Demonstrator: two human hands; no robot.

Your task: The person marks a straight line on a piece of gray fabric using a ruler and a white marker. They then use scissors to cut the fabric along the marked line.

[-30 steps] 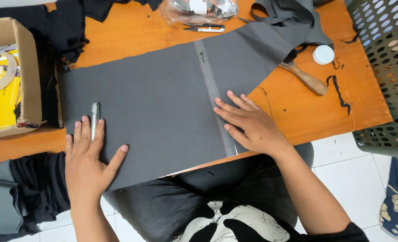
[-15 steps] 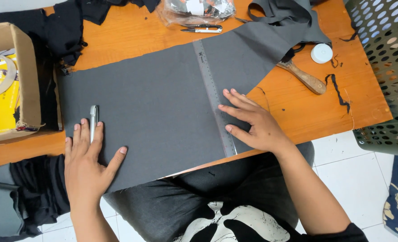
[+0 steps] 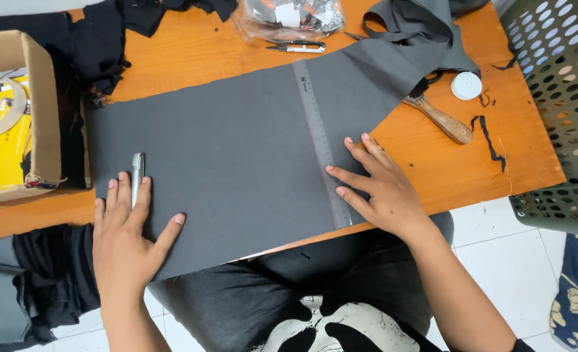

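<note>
Across the orange table (image 3: 191, 62), the grey cloth (image 3: 224, 163) lies flat, running from near the left edge to the right half, its near edge hanging just over the table's front edge toward your lap. You are holding it down with both palms, and that is the part to get right: keep the pressure even so the cloth does not creep or wrinkle. Your left hand (image 3: 127, 238) is spread wide and flat at the cloth's near left corner, with a silver pen (image 3: 136, 177) lying between two fingers, resting rather than gripped. Your right hand (image 3: 379, 189) is open too, fingers fanned, pressing the near end of the grey ruler (image 3: 321, 143) that crosses the cloth from far edge to near edge. Keep those fingertips on the ruler itself so it stays square.

Around you: a green perforated basket (image 3: 556, 98) stands off the right edge, a cardboard box (image 3: 38, 111) sits at the left edge, and black scraps (image 3: 100, 45) crowd the far left corner. Spare grey strips (image 3: 413, 32) pile at the far edge, with a clear bag (image 3: 292, 16) and small snips (image 3: 297, 47) beside them. A wooden handle (image 3: 442, 120) and white round lid (image 3: 466, 85) lie right of the cloth, apart from it, near the ruler's side.
</note>
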